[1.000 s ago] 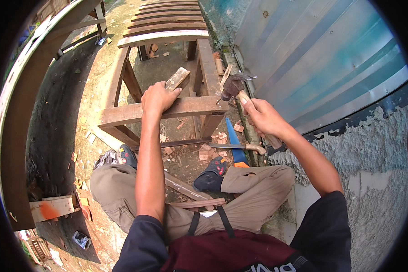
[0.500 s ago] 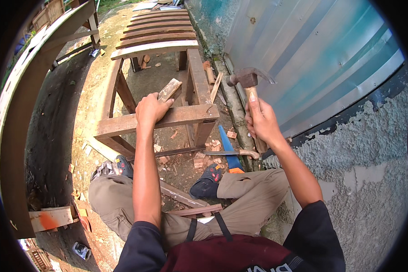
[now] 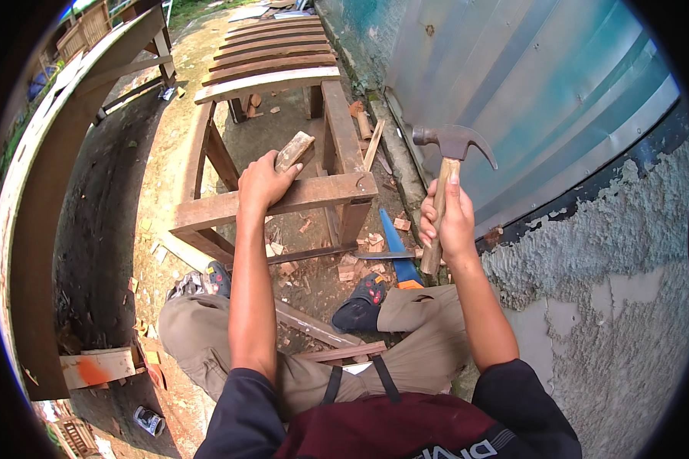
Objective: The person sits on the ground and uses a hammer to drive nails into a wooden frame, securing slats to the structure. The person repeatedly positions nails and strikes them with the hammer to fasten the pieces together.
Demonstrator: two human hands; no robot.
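Note:
My left hand [image 3: 261,182] is closed round a short wood block [image 3: 294,151], pressed against the near rail [image 3: 321,190] of a wooden frame. Slats cover the frame's far part, while its near part is uncovered. Off to the right, my right hand [image 3: 449,218] grips the wooden handle of a claw hammer [image 3: 453,145]. The hammer is held upright, its head above my fist, apart from the frame and in front of the metal sheeting. Whether the block touches the inside of the rail is hidden behind my left hand.
A blue-bladed handsaw [image 3: 395,241] and a long knife [image 3: 383,255] lie on the ground by my foot, among wood chips [image 3: 347,269]. Corrugated metal sheeting [image 3: 528,99] and a rough wall [image 3: 589,283] border the right. A long board structure [image 3: 42,206] stands at left.
The hammer has swung slightly right and its head now shows from the side. My left hand stays on the block at the rail; the whole view has shifted a little.

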